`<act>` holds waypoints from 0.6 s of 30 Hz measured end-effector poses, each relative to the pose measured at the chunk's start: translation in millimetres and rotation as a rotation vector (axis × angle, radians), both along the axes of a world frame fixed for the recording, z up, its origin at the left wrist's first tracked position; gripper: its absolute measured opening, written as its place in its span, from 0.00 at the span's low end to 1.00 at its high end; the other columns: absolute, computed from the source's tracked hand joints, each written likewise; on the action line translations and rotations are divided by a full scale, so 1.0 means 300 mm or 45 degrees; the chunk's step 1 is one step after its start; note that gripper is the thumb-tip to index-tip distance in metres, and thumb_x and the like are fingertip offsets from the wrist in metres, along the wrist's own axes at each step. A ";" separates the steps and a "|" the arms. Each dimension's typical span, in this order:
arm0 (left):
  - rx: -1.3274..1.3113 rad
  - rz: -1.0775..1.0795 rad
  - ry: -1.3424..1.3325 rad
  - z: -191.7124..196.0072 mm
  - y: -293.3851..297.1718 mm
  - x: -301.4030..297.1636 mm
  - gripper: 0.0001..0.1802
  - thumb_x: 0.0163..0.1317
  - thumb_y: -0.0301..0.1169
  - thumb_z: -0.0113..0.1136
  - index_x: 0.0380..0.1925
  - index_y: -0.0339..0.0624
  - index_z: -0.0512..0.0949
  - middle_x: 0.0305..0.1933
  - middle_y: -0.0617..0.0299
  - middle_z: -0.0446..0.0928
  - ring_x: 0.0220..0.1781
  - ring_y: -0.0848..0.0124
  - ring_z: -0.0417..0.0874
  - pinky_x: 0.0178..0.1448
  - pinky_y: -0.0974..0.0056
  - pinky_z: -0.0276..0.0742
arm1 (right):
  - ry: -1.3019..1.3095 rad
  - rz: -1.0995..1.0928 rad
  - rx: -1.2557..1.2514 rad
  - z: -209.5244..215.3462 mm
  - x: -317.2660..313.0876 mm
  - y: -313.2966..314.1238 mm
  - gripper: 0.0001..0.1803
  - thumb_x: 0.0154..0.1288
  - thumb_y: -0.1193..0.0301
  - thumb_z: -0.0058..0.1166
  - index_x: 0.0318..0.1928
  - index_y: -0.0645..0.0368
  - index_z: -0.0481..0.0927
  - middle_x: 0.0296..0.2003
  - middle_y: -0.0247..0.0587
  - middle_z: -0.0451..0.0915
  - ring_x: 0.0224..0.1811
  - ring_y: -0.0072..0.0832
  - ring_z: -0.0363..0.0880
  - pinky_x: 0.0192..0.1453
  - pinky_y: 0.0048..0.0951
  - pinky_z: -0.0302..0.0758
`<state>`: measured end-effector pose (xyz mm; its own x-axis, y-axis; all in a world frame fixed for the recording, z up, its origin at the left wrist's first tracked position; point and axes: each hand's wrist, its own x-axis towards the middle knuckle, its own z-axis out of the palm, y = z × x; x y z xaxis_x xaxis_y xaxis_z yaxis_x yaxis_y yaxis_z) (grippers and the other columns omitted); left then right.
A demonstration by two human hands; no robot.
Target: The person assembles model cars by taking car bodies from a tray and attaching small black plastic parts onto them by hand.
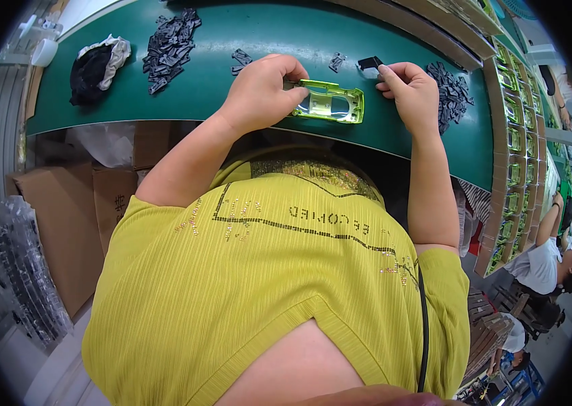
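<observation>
Apparent parts-handling step: left hand (269, 88) grips glossy lime-green plastic car shell (335, 105), right hand (413, 93) pinches small flat black piece (368, 63); next move seemingly demands steady alignment.

Bare table (259, 27) is stretching beyond the car (330, 106), leaving a passage there; a small part (337, 62) is lying in it just beyond the car. The left hand (269, 88) is closing off the car's left end. A narrow gap is separating the car's right end from the right hand (408, 88), which is holding a block (370, 63). Farther right of the car, a pile (450, 96) and then trays (499, 122) are blocking the way. Left of the car, past the hand, bare table is reaching toward another pile (171, 49).
</observation>
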<state>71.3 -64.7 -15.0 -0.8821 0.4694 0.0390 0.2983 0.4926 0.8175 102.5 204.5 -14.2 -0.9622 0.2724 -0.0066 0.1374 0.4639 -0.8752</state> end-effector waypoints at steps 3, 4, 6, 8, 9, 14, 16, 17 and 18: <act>-0.020 -0.048 0.091 0.024 0.023 -0.015 0.16 0.54 0.36 0.68 0.40 0.39 0.83 0.42 0.55 0.82 0.43 0.60 0.83 0.49 0.59 0.78 | -0.019 0.012 -0.194 0.003 -0.003 -0.003 0.11 0.64 0.67 0.65 0.38 0.64 0.85 0.29 0.37 0.85 0.31 0.19 0.84 0.37 0.20 0.78; -0.014 -0.091 0.249 0.032 0.036 -0.022 0.17 0.55 0.36 0.69 0.41 0.38 0.83 0.42 0.55 0.82 0.41 0.63 0.83 0.48 0.62 0.78 | 0.000 0.040 -0.279 0.006 -0.005 -0.010 0.11 0.63 0.68 0.66 0.39 0.64 0.85 0.30 0.37 0.85 0.31 0.20 0.84 0.37 0.20 0.78; 0.010 -0.096 0.483 0.028 0.085 -0.062 0.18 0.55 0.38 0.69 0.41 0.39 0.83 0.42 0.55 0.82 0.44 0.61 0.82 0.51 0.60 0.77 | 0.016 0.083 -0.362 0.010 -0.005 -0.029 0.11 0.63 0.69 0.66 0.39 0.65 0.85 0.30 0.38 0.86 0.31 0.20 0.84 0.37 0.20 0.78; 0.033 -0.110 0.717 0.027 0.136 -0.090 0.19 0.55 0.41 0.69 0.42 0.40 0.84 0.42 0.55 0.82 0.47 0.58 0.82 0.54 0.58 0.76 | 0.095 0.077 -0.393 0.010 -0.008 -0.044 0.10 0.63 0.70 0.66 0.40 0.64 0.85 0.31 0.37 0.86 0.31 0.20 0.84 0.38 0.21 0.78; -0.032 -0.124 0.635 0.029 0.156 -0.095 0.19 0.55 0.41 0.69 0.42 0.40 0.84 0.42 0.54 0.83 0.49 0.56 0.81 0.57 0.57 0.75 | 0.094 0.083 -0.393 0.013 -0.010 -0.051 0.10 0.63 0.70 0.66 0.40 0.64 0.85 0.31 0.37 0.86 0.31 0.20 0.84 0.38 0.21 0.78; -0.175 -0.125 0.352 0.037 0.155 -0.137 0.23 0.55 0.48 0.68 0.42 0.41 0.85 0.45 0.54 0.83 0.51 0.56 0.82 0.57 0.56 0.78 | 0.322 -0.041 -0.148 0.034 0.003 -0.045 0.09 0.64 0.72 0.65 0.41 0.64 0.85 0.33 0.36 0.86 0.33 0.22 0.85 0.40 0.21 0.79; -0.113 -0.126 0.267 0.073 0.100 -0.113 0.23 0.54 0.47 0.69 0.43 0.40 0.85 0.45 0.54 0.83 0.51 0.56 0.82 0.56 0.56 0.78 | 0.331 -0.007 -0.310 0.055 0.030 -0.044 0.08 0.64 0.74 0.64 0.42 0.65 0.85 0.33 0.36 0.86 0.34 0.22 0.85 0.40 0.20 0.79; -0.048 -0.121 0.187 0.083 0.065 -0.100 0.23 0.53 0.45 0.70 0.43 0.40 0.84 0.46 0.53 0.83 0.51 0.56 0.82 0.56 0.55 0.78 | 0.301 0.072 -0.351 0.071 0.047 -0.051 0.08 0.64 0.75 0.64 0.42 0.65 0.85 0.33 0.36 0.86 0.34 0.22 0.85 0.40 0.20 0.79; -0.057 -0.115 0.181 0.074 0.032 -0.092 0.23 0.53 0.45 0.70 0.43 0.40 0.84 0.46 0.53 0.83 0.51 0.56 0.82 0.56 0.55 0.78 | 0.270 0.152 -0.393 0.081 0.063 -0.059 0.08 0.64 0.75 0.64 0.42 0.65 0.85 0.33 0.37 0.86 0.34 0.21 0.84 0.40 0.19 0.78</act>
